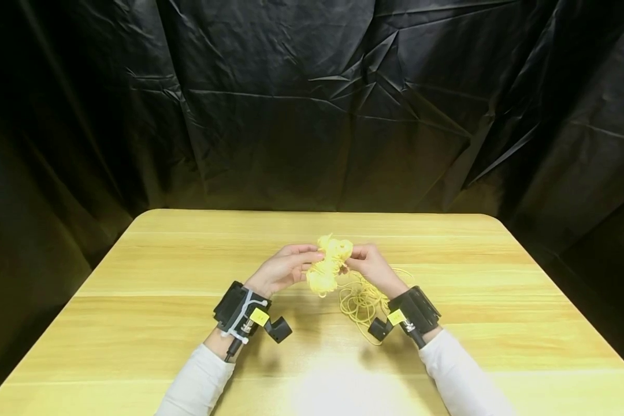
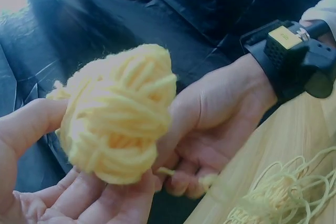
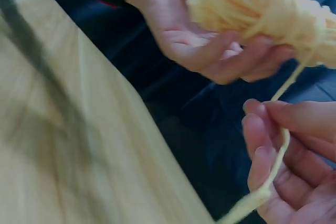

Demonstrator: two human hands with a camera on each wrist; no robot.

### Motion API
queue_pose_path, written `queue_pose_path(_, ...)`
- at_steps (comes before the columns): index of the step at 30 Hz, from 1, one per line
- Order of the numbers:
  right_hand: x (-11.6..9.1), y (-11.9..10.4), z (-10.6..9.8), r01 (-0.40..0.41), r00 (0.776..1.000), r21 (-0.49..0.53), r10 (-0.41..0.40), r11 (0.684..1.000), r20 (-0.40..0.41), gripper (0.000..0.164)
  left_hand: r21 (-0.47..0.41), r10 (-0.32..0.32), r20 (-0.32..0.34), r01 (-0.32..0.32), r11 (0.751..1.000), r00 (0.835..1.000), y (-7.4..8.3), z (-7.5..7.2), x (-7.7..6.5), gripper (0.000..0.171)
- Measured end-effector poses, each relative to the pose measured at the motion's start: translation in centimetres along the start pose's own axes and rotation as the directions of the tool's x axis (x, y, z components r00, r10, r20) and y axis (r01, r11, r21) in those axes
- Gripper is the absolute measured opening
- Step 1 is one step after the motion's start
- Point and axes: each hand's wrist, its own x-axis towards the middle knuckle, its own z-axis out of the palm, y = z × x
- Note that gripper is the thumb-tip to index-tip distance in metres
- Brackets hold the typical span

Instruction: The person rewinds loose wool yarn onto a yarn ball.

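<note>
A bundle of yellow yarn (image 1: 325,267), wound thick at both ends and narrower in the middle, is held up above the table by my left hand (image 1: 289,267). In the left wrist view the thumb lies on one side of the yarn bundle (image 2: 121,114) and the fingers curl beneath it. Close at its right side, my right hand (image 1: 372,268) pinches a single yarn strand (image 3: 286,85) between thumb and fingertips. That strand runs from the bundle through the right hand's curled fingers and out below.
Loose loops of yellow yarn (image 1: 363,300) lie tangled on the wooden table (image 1: 161,323), under and beside the right forearm. Each wrist wears a black strap with a small camera. A black plastic sheet (image 1: 270,144) hangs behind the table's far edge.
</note>
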Motion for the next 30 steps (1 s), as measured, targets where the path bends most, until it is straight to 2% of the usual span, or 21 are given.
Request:
queue_pose_path(6, -0.1, 0.8, 1.7, -0.026, 0.996, 0.037, 0.029, 0.999, -0.085, 0.018, -0.02, 0.001, 0.022, 0.0, 1.0, 1.0, 0.0, 0.2, 0.0, 0.012)
queue_pose_path(8, 0.0, 1.0, 2.3, -0.041, 0.993, 0.029, 0.044, 0.999, -0.111, 0.013, -0.027, 0.007, 0.029, -0.006, 1.0, 1.0, 0.0, 0.2, 0.0, 0.014)
queue_pose_path(13, 0.0, 1.0, 3.4, -0.129, 0.975, 0.001, 0.127, 0.992, -0.185, 0.026, -0.031, 0.048, 0.04, -0.047, 0.998, 0.998, 0.1, 0.4, 0.0, 0.029)
queue_pose_path(15, -0.1, 1.0, 3.9, -0.124, 0.973, 0.013, 0.124, 0.992, -0.197, 0.024, -0.032, 0.07, 0.029, -0.069, 0.997, 0.997, 0.1, 0.4, 0.1, 0.034)
queue_pose_path(21, -0.2, 0.8, 5.2, -0.01, 0.994, 0.161, 0.027, 0.987, -0.107, 0.013, -0.051, 0.115, -0.06, -0.118, 0.992, 0.992, 0.0, 0.5, 0.3, 0.033)
queue_pose_path(23, -0.3, 0.5, 5.6, -0.008, 0.997, 0.185, 0.023, 0.983, -0.079, 0.014, -0.046, 0.125, -0.099, -0.131, 0.99, 0.987, -0.1, 0.4, 0.4, 0.032)
queue_pose_path(27, -0.6, -0.3, 6.2, -0.023, 0.997, 0.136, 0.032, 0.99, -0.066, 0.025, -0.036, 0.136, -0.187, -0.145, 0.989, 0.973, -0.1, 0.4, 0.5, 0.034)
queue_pose_path(30, -0.9, -1.2, 6.5, 0.014, 0.999, 0.044, -0.012, 0.999, -0.05, 0.027, -0.034, 0.119, -0.237, -0.131, 0.991, 0.964, -0.1, 0.4, 0.6, 0.036)
